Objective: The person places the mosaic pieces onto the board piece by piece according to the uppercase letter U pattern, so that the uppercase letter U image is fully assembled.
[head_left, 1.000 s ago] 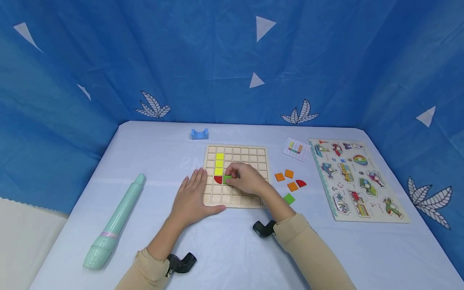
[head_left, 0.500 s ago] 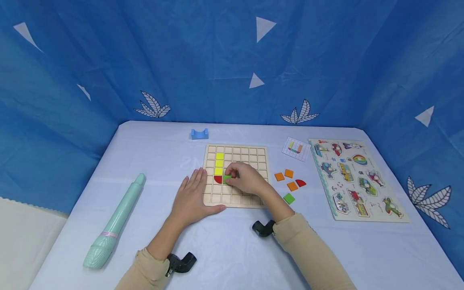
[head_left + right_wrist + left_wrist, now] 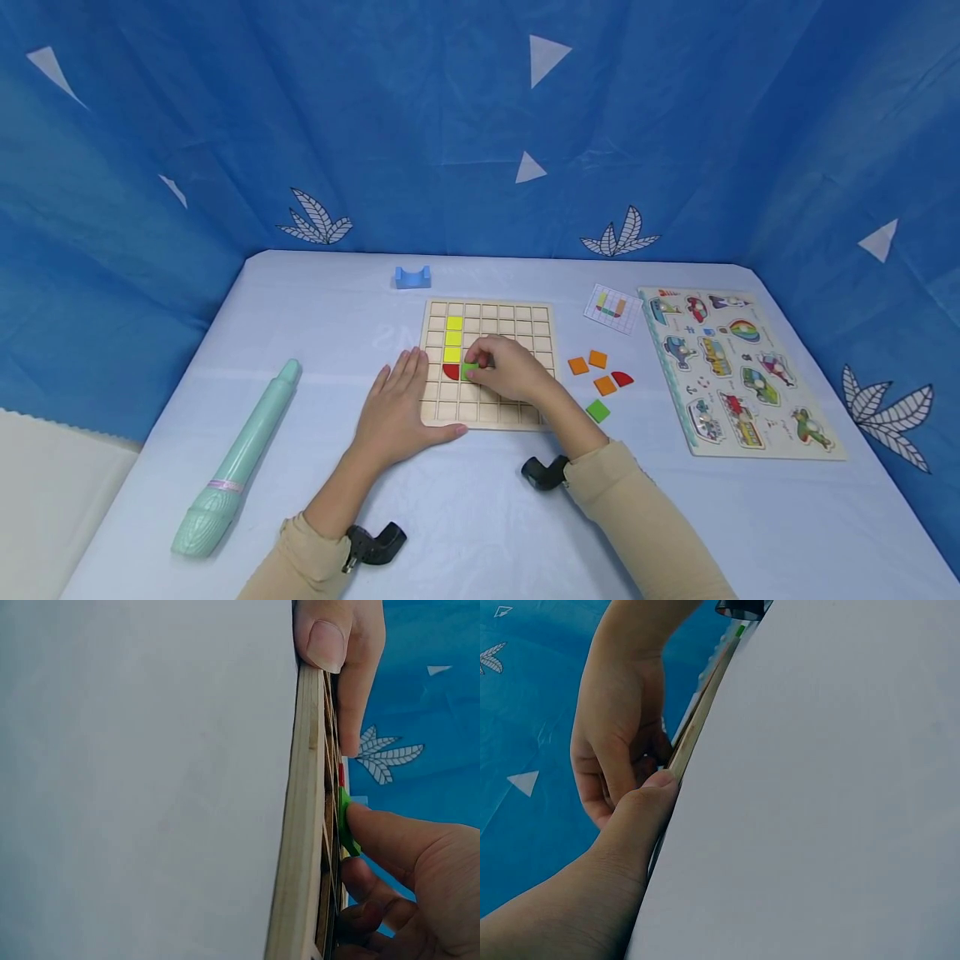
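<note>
A wooden grid board [image 3: 487, 414] lies on the table. Three yellow square tiles [image 3: 453, 338] stand in a column on it, with a red quarter-circle tile [image 3: 451, 372] just below. My right hand [image 3: 512, 369] pinches a green square tile [image 3: 469, 372] beside the red one. In the right wrist view the thumb presses this green tile [image 3: 346, 825], which sits slightly tilted in the grid; the curled fingers partly hide behind it. My left hand [image 3: 396, 414] rests along the board's left edge, fingers straight, its thumb [image 3: 658, 780] touching the front edge.
Right of the board lie several orange square tiles [image 3: 577, 366], a red quarter-circle tile [image 3: 622, 379] and a green tile [image 3: 597, 411]. A pattern card [image 3: 613, 309] and a vehicle puzzle board [image 3: 720, 392] sit farther right. A toy microphone [image 3: 240, 462] lies left; a blue block [image 3: 412, 278] stands behind.
</note>
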The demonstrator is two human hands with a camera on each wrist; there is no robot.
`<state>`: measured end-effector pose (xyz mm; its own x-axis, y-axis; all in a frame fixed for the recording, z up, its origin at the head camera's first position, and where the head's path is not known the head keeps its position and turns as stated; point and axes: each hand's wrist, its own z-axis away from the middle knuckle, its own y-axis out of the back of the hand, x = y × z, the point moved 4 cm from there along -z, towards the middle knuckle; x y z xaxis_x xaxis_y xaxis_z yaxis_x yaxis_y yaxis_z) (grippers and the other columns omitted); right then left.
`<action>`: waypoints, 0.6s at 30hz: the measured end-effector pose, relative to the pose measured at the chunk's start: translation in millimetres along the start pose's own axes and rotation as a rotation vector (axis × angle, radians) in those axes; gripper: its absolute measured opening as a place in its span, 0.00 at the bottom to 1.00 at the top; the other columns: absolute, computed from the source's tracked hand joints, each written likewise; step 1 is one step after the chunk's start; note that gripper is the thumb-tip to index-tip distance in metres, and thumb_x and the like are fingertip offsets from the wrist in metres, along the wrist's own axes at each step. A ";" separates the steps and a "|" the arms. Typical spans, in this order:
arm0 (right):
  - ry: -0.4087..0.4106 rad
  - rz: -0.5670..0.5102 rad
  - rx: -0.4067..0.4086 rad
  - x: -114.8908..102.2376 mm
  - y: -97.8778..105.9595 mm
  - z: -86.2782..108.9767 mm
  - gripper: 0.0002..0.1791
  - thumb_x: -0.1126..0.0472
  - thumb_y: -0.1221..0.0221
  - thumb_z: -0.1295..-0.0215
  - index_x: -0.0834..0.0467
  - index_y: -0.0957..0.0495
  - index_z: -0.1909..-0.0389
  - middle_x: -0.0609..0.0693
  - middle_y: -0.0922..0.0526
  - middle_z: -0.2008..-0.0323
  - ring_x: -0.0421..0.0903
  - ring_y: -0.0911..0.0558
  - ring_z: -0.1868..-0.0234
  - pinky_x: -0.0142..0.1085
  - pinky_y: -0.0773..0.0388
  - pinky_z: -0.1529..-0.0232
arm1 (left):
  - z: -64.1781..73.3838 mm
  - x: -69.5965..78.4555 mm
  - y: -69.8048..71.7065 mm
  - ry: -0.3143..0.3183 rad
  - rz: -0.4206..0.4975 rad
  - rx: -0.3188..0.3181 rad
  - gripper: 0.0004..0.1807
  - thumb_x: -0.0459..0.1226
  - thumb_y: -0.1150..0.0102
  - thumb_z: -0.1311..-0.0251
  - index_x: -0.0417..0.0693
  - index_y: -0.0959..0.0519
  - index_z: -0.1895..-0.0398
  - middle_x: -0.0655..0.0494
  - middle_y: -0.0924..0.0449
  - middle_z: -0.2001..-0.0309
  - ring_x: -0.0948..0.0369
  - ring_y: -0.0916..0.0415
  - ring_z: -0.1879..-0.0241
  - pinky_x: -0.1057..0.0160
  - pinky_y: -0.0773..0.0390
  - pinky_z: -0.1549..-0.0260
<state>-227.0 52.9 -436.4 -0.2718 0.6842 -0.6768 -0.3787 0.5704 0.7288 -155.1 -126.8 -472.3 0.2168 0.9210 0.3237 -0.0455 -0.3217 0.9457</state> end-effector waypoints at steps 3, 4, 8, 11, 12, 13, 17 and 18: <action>-0.002 0.009 0.001 0.3 0.3 0.3 0.06 0.58 0.33 0.37 0.49 0.18 0.61 0.44 0.23 0.69 0.43 0.25 0.65 0.35 0.27 0.62 | -0.3 0.6 -0.1 0.002 0.000 -0.002 0.71 0.80 0.48 0.58 0.41 0.54 0.21 0.48 0.58 0.19 0.52 0.62 0.19 0.45 0.57 0.23; -0.003 0.011 0.002 0.3 0.4 0.4 0.06 0.57 0.33 0.37 0.49 0.18 0.60 0.44 0.23 0.69 0.43 0.25 0.65 0.35 0.27 0.62 | -0.4 0.8 -0.1 0.002 -0.001 -0.002 0.71 0.80 0.48 0.58 0.41 0.54 0.21 0.48 0.58 0.19 0.52 0.62 0.19 0.44 0.57 0.23; -0.007 0.020 0.004 0.0 1.0 1.1 0.07 0.58 0.32 0.38 0.49 0.16 0.60 0.44 0.23 0.69 0.43 0.25 0.65 0.35 0.26 0.62 | -0.7 1.1 -0.4 0.002 -0.004 -0.002 0.71 0.80 0.49 0.58 0.41 0.54 0.21 0.48 0.58 0.20 0.52 0.62 0.19 0.45 0.57 0.23; -0.013 0.035 0.002 -0.5 1.3 1.8 0.08 0.57 0.32 0.38 0.49 0.15 0.58 0.43 0.22 0.68 0.42 0.25 0.64 0.34 0.25 0.62 | -0.7 0.6 -0.6 0.003 -0.003 -0.004 0.72 0.81 0.49 0.58 0.41 0.54 0.21 0.48 0.58 0.20 0.52 0.62 0.19 0.44 0.57 0.23; -0.016 0.044 0.002 -0.8 1.5 2.3 0.08 0.57 0.32 0.38 0.49 0.14 0.57 0.42 0.21 0.68 0.41 0.25 0.64 0.33 0.25 0.62 | -0.6 0.6 -0.6 0.003 -0.002 -0.004 0.72 0.81 0.49 0.58 0.41 0.54 0.21 0.48 0.58 0.20 0.52 0.62 0.19 0.44 0.57 0.23; -0.018 0.054 0.000 -1.4 1.7 2.9 0.09 0.57 0.32 0.38 0.49 0.13 0.56 0.42 0.20 0.67 0.41 0.24 0.64 0.33 0.25 0.62 | -0.6 0.4 -0.6 0.003 -0.002 -0.005 0.72 0.81 0.49 0.58 0.41 0.54 0.21 0.48 0.58 0.20 0.52 0.62 0.19 0.44 0.57 0.23; -0.018 0.112 -0.013 -4.6 2.3 6.1 0.14 0.57 0.33 0.37 0.49 0.13 0.51 0.42 0.17 0.62 0.40 0.24 0.65 0.32 0.26 0.65 | -0.4 -0.5 -0.7 0.006 -0.001 -0.005 0.72 0.81 0.49 0.58 0.41 0.54 0.21 0.48 0.58 0.19 0.52 0.62 0.19 0.45 0.57 0.23; -0.018 0.124 -0.014 -5.3 2.4 6.9 0.15 0.56 0.33 0.37 0.49 0.13 0.50 0.41 0.17 0.61 0.40 0.24 0.65 0.32 0.26 0.65 | -0.4 -0.8 -0.7 0.006 0.000 -0.004 0.72 0.81 0.49 0.58 0.41 0.54 0.21 0.48 0.58 0.19 0.52 0.62 0.19 0.45 0.57 0.23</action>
<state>-220.4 53.7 -430.3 -0.3016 0.7569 -0.5798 -0.3555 0.4750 0.8050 -155.7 -127.2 -473.2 0.2105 0.9224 0.3238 -0.0497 -0.3207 0.9459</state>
